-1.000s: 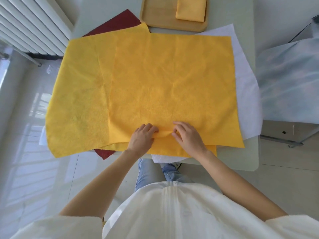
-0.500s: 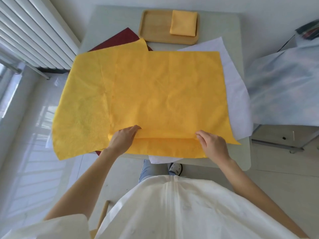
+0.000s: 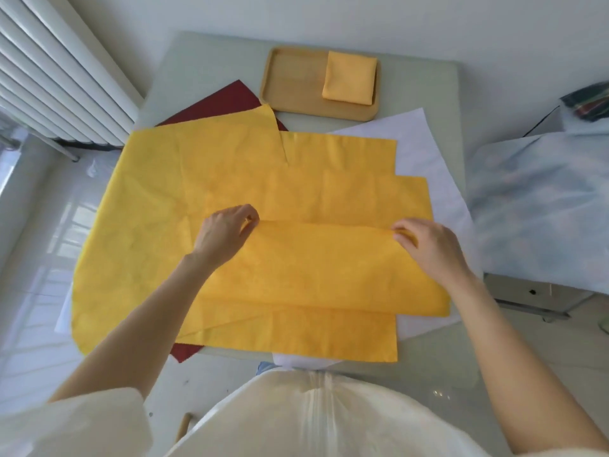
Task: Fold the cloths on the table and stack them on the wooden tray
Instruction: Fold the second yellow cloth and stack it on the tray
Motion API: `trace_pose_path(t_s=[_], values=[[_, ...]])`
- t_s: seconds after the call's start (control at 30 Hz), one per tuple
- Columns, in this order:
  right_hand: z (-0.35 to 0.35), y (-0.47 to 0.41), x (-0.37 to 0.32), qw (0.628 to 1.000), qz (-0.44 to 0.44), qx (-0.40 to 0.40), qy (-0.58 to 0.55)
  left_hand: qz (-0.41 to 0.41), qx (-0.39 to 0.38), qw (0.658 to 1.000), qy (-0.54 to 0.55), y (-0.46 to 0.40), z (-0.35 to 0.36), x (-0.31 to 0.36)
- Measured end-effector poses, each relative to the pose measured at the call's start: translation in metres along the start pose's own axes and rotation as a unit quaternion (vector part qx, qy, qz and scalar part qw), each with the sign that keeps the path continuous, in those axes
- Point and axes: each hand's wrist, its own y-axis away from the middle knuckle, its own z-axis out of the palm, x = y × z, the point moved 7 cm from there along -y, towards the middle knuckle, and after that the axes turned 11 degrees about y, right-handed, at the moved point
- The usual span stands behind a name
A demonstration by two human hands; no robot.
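The top yellow cloth (image 3: 323, 268) lies across the table's middle, its near edge lifted and carried away from me over itself. My left hand (image 3: 224, 235) pinches that edge at its left corner and my right hand (image 3: 428, 245) pinches it at the right corner. More yellow cloth (image 3: 131, 232) lies spread under it and out to the left. Beneath are a dark red cloth (image 3: 230, 100) and a white cloth (image 3: 418, 140). The wooden tray (image 3: 290, 84) stands at the far edge with one folded yellow cloth (image 3: 349, 81) on its right half.
A white radiator (image 3: 56, 70) runs along the left wall. A table covered in pale blue sheeting (image 3: 540, 206) stands to the right. Cloth hangs over the table's (image 3: 211, 61) left and near edges.
My hands moved apart along the yellow cloth's near edge, gripped its corners, and carried that edge up and away from me over the cloth. The view tilted up, showing the whole tray.
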Motion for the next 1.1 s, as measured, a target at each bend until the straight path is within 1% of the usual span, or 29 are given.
trace_pose_path(t_s=[0.1, 0.23, 0.27, 0.33, 0.47, 0.7, 0.93, 1.1], values=[[0.005, -0.053, 0.021, 0.999, 0.039, -0.002, 0.016, -0.032, 0.025, 0.999, 0.01, -0.047, 0.005, -0.012], [0.043, -0.091, 0.059, 0.989, 0.121, -0.07, 0.04, -0.088, 0.003, 0.996, 0.019, -0.088, 0.029, -0.038], [0.051, -0.097, 0.067, 0.986, 0.139, -0.076, 0.042, -0.088, -0.002, 0.996, 0.016, -0.096, 0.034, -0.044], [0.057, -0.107, 0.077, 0.983, 0.164, -0.063, 0.051, -0.071, 0.0, 0.997, 0.017, -0.108, 0.036, -0.048], [0.061, -0.132, 0.084, 0.987, 0.15, -0.027, 0.044, -0.039, 0.024, 0.999, 0.027, -0.131, 0.033, -0.053], [0.073, -0.149, 0.095, 0.982, 0.189, -0.03, -0.004, -0.043, 0.006, 0.999, 0.012, -0.157, 0.035, -0.068], [0.075, -0.154, 0.099, 0.976, 0.213, -0.038, 0.007, -0.048, 0.025, 0.998, 0.017, -0.164, 0.031, -0.071], [0.075, -0.156, 0.1, 0.971, 0.235, -0.037, 0.021, -0.03, 0.029, 0.999, 0.013, -0.166, 0.031, -0.07]])
